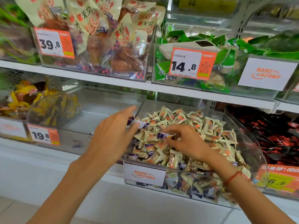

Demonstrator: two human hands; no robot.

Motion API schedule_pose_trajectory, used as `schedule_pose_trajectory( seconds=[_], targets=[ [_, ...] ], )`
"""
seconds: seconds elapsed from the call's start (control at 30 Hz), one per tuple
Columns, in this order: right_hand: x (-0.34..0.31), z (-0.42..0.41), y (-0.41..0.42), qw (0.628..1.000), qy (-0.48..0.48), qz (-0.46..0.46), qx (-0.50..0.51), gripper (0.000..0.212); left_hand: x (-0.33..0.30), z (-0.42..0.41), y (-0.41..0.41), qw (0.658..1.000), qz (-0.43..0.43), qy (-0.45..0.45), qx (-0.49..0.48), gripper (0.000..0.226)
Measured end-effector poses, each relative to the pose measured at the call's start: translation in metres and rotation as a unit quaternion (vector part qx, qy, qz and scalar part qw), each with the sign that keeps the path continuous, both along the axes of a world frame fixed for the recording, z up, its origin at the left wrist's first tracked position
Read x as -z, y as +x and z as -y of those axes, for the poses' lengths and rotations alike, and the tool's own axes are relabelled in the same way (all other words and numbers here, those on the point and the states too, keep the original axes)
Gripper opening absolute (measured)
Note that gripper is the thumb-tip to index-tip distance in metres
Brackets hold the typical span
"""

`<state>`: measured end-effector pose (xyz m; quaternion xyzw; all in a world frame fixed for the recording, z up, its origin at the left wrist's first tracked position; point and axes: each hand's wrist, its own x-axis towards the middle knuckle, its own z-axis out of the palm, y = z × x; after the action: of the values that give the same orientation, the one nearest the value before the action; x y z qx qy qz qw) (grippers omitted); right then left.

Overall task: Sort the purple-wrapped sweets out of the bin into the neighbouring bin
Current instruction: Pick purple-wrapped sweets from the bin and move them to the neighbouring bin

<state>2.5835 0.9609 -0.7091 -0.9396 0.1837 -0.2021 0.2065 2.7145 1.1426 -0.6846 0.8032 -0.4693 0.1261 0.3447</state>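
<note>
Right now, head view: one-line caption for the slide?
Both hands over the mixed sweets bin: left hand and right hand each pinch a purple-wrapped sweet, clear neighbouring bin at left.

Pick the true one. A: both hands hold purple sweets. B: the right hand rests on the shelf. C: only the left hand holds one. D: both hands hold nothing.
A: the left hand holds a purple sweet, and the right hand pinches another over the bin.

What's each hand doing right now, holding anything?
Left hand: holds a purple-wrapped sweet, index finger extended.
Right hand: pinches another purple sweet over the mixed bin.
</note>
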Motion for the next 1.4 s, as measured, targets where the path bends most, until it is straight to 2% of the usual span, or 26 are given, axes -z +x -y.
schedule_pose_trajectory(
  seconds=[0.1,0.17,0.27,0.37,0.5,0.6,0.7,0.8,0.9,1.0,1.07,1.13,1.2,1.23,1.33,1.37,1.4],
  targets=[
    [0.003,-0.012,0.024,0.999,-0.034,-0.024,-0.026,0.024,0.006,-0.007,0.016,0.999,-0.020,-0.032,-0.024,0.028],
    [0.009,-0.019,0.041,0.991,-0.079,-0.096,-0.044,0.021,0.009,-0.006,0.019,0.999,-0.027,-0.030,-0.035,0.019],
    [0.011,-0.021,0.056,0.976,-0.107,-0.185,-0.044,0.026,0.011,-0.005,0.019,0.998,-0.044,-0.012,-0.046,0.016],
    [0.004,-0.018,0.060,0.974,-0.093,-0.195,-0.066,0.024,0.010,-0.005,0.021,0.998,-0.045,0.012,-0.041,0.017],
    [0.009,-0.015,0.046,0.990,-0.054,-0.121,-0.054,0.028,0.011,-0.007,0.025,0.997,-0.046,0.046,-0.028,0.017],
    [0.010,-0.015,0.029,0.997,0.071,-0.021,0.001,0.028,0.015,-0.006,0.029,0.997,-0.051,0.045,-0.022,0.018],
    [-0.005,-0.025,0.020,0.955,0.264,0.130,0.039,0.027,0.018,-0.001,0.043,0.996,-0.080,0.039,-0.012,0.026],
    [-0.024,-0.042,0.034,0.920,0.330,0.212,0.008,0.027,0.029,0.003,0.063,0.995,-0.096,0.002,-0.032,0.026],
    [-0.037,-0.057,0.069,0.938,0.246,0.239,-0.043,0.025,0.043,0.003,0.078,0.994,-0.061,-0.038,-0.086,0.025],
    [-0.037,-0.061,0.111,0.977,0.050,0.199,-0.058,0.023,0.053,0.005,0.085,0.994,-0.036,-0.044,-0.094,0.025],
    [-0.034,-0.053,0.131,0.993,-0.041,0.100,-0.044,0.024,0.057,0.008,0.089,0.995,-0.039,-0.020,-0.093,0.023],
    [-0.033,-0.043,0.138,0.996,-0.052,-0.041,-0.057,0.030,0.063,0.010,0.093,0.995,-0.053,0.023,-0.080,0.025],
    [-0.034,-0.035,0.132,0.990,-0.057,-0.096,-0.083,0.031,0.068,0.008,0.095,0.993,-0.077,0.064,-0.060,0.029],
    [-0.034,-0.033,0.125,0.991,-0.079,-0.072,-0.084,0.029,0.068,0.006,0.096,0.993,-0.081,0.072,-0.053,0.031],
    [-0.022,-0.029,0.091,0.987,-0.129,0.097,-0.016,0.023,0.060,0.001,0.091,0.997,-0.047,0.044,-0.031,0.031],
    [-0.017,-0.025,0.080,0.984,-0.123,0.127,0.004,0.022,0.056,-0.003,0.084,0.999,-0.031,0.026,-0.016,0.030],
    [-0.010,-0.021,0.072,0.987,-0.110,0.118,0.014,0.021,0.052,-0.007,0.077,1.000,-0.015,0.014,0.004,0.030]
  ],
)
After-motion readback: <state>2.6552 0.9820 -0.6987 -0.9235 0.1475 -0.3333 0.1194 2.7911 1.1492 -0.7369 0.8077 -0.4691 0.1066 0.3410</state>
